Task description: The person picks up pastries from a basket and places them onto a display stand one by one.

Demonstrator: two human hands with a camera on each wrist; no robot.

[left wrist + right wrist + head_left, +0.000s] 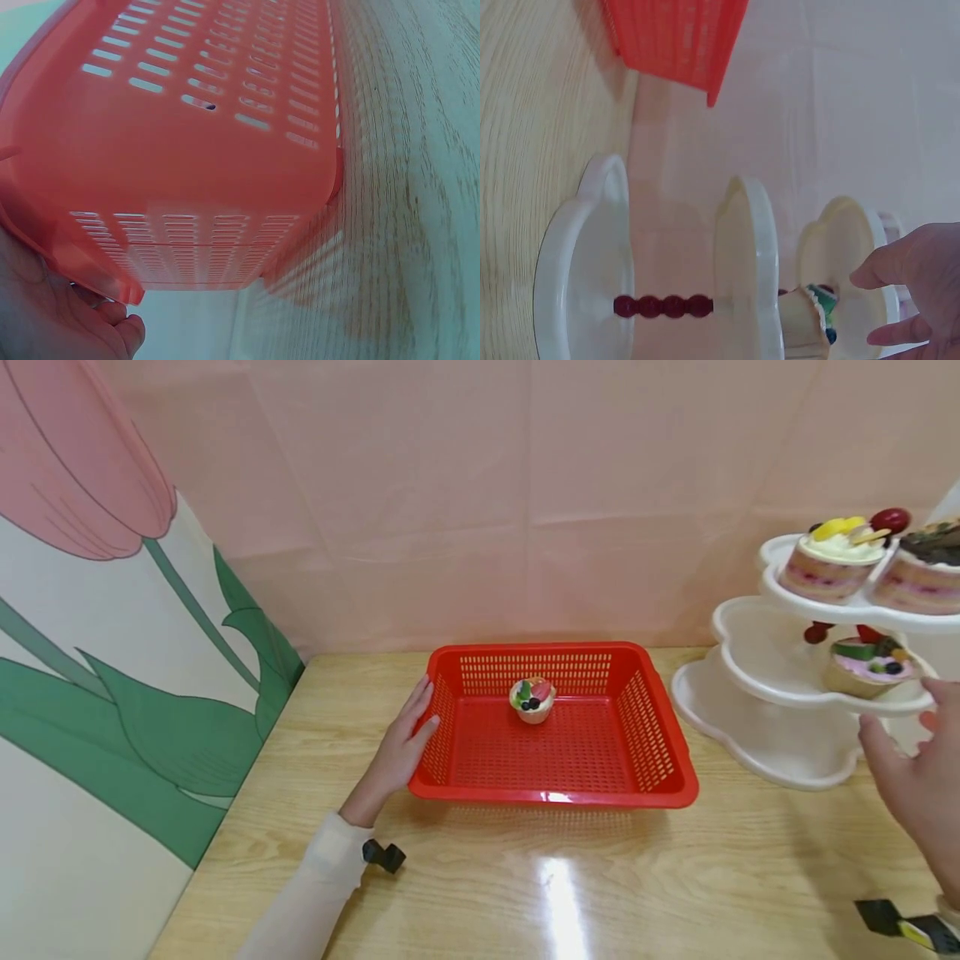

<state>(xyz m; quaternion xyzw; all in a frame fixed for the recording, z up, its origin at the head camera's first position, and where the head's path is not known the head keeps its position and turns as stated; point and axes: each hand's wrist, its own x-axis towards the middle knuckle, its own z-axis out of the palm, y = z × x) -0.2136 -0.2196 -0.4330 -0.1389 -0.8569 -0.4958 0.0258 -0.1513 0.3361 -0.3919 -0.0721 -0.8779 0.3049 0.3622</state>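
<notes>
A red plastic basket (pixel 555 797) with slotted sides stands on the wooden table, holding a small fruit tart (pixel 532 702) topped with berries. My left hand (pixel 397 747) grips the basket's left rim, thumb over the edge and fingers along its outer side. To the right rises a white three-tier stand (pixel 780 652). Another fruit tart (pixel 870 668), with pink cream, sits on its middle tier. My right hand (pixel 926 768) reaches in beside that tier, thumb and fingers apart. In the right wrist view its fingertips (pixel 874 274) are near the tart, with nothing between them.
On the stand's top tier are a cream-topped cake cup (pixel 832 564) and a dark-topped cake cup (pixel 926 572). Dark red beads (pixel 664 305) form the stand's post. A pink cloth (pixel 450 510) hangs behind the table (pixel 465 893); a tulip-printed panel (pixel 187 718) lies at left.
</notes>
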